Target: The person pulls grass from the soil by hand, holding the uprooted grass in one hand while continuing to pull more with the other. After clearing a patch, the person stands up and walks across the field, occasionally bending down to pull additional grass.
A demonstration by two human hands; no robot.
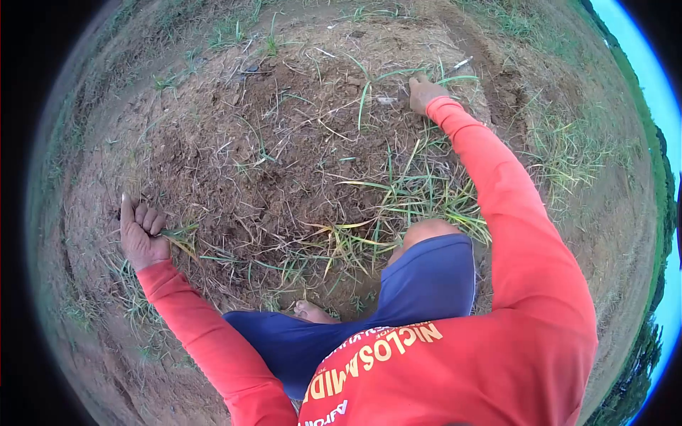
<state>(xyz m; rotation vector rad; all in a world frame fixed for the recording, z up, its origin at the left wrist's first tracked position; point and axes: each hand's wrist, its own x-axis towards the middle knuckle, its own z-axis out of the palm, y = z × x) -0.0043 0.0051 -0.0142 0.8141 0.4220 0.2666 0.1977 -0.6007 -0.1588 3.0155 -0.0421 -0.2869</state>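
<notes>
Beyond the brown, patchy ground point(106, 312) lie 1 dark green tree line point(643, 355) and pale blue daylight sky point(650, 53).

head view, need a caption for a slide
Right hand far forward, left hand out to the side, a person in red crouches over rough soil and grass.

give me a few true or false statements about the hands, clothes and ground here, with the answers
1. The left hand and right hand are touching. False: they are well apart.
2. Both sleeves are red. True.
3. The shorts are yellow. False: they are blue.
4. A bare foot shows on the ground. True.
5. The ground in front of the person is paved. False: it is brown soil with grass growing on it.
</notes>
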